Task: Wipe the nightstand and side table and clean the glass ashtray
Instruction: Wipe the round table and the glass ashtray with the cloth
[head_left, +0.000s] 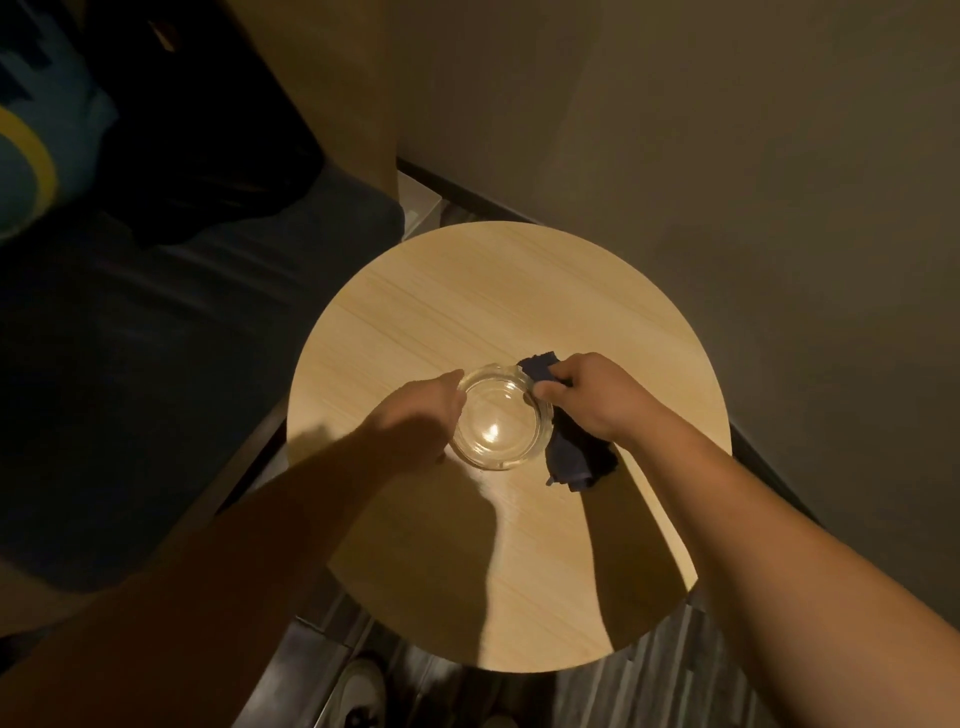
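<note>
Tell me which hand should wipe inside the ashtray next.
Right. The right hand already grips the dark cloth at the glass ashtray rim, while the left hand steadies its other side on the round table.

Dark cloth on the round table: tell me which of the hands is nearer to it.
Right. The right hand grips the dark cloth at the right rim of the glass ashtray. The left hand sits on the ashtray's opposite, left side, apart from the cloth.
</note>
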